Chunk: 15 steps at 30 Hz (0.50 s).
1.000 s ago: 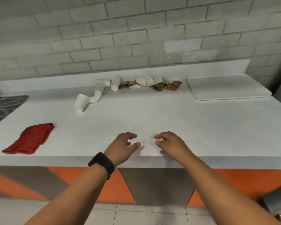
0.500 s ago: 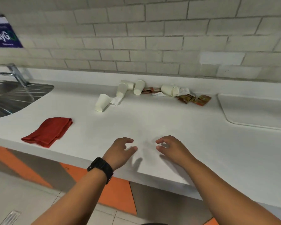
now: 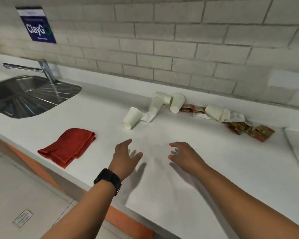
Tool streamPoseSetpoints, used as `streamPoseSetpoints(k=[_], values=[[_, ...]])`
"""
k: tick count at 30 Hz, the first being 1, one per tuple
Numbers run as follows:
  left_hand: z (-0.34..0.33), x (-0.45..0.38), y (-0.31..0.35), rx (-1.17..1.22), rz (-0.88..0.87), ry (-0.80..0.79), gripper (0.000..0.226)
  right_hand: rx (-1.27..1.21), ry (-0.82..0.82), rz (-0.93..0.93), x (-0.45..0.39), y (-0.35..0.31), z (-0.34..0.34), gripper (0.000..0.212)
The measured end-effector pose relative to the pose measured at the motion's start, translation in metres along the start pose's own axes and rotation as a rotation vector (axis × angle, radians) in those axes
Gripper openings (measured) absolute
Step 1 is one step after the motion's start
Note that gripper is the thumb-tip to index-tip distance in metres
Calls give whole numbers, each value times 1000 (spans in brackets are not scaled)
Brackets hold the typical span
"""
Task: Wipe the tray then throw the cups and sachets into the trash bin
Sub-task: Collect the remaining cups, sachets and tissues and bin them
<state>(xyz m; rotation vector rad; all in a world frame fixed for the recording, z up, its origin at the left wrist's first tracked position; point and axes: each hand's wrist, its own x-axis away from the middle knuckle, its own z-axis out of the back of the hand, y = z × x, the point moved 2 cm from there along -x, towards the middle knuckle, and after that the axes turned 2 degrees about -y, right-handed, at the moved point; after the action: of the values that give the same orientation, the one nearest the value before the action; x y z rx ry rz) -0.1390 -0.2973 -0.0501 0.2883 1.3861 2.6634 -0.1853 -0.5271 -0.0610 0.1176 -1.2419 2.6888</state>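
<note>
Tray (image 3: 297,149): edge visible at 3 o'clock on counter (image 3: 162,187). Cups (image 3: 177,103) and sachets (image 3: 248,130) at 12–1 o'clock by wall. Left hand (image 3: 126,158) and right hand (image 3: 185,156) hover, fingers spread, holding nothing. Red cloth (image 3: 69,147) at 9 o'clock.

Pale brick wall (image 3: 162,40) behind white counter (image 3: 179,178), steel sink (image 3: 24,99).

You have a folded red cloth (image 3: 67,147), white paper cups (image 3: 132,117) and red-and-brown foil sachets (image 3: 248,129) on a plain white desk (image 3: 188,187) beneath pale grey brick wall tiles (image 3: 162,49).
</note>
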Motion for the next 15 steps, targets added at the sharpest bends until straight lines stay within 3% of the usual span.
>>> streamPoseSetpoints(k=[6,15], values=[[44,-89,-10,-102,-58,4,78,12,81,-13,-84,-31,-26,49],[63,-217,-9,-218,-63,-162,88,336,109,-28,-202,-79,-38,45]])
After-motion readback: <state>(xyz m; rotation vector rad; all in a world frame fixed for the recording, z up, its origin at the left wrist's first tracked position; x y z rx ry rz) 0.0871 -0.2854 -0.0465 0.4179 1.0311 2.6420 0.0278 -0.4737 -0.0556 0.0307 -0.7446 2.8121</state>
